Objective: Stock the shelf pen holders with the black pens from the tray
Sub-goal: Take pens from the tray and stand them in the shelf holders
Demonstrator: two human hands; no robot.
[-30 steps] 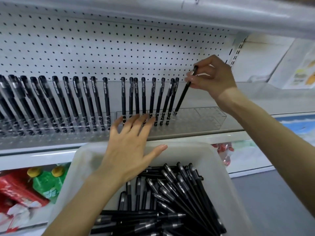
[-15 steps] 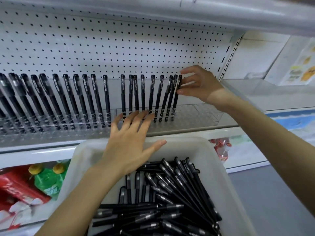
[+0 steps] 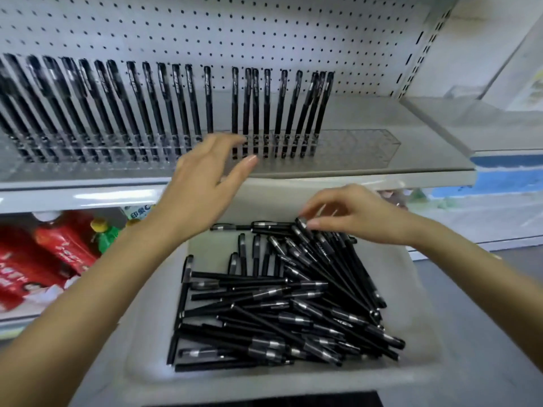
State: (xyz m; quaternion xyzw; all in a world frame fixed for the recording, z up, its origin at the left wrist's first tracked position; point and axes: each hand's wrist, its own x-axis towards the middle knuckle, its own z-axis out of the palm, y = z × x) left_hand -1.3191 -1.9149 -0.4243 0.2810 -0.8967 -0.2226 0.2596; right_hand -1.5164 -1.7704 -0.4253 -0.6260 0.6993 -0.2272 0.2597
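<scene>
Right hand [image 3: 361, 215] down, grip on pen [image 3: 304, 230]

Left hand [image 3: 202, 186] and right hand [image 3: 361, 212] bare, slim-fingered, nails short.

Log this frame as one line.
step: pick | right hand: pinches pen end in tray | left hand: open, near holder | holder right end: empty

blurred: standing pens [image 3: 14, 95] at far left, print unreadable | hidden: some of their bottoms behind left hand [image 3: 202, 183] | cut off: red packages [image 3: 44, 254] by left edge | unclear: right hand [image 3: 358, 215] grip on pen cap [image 3: 302, 223]
</scene>
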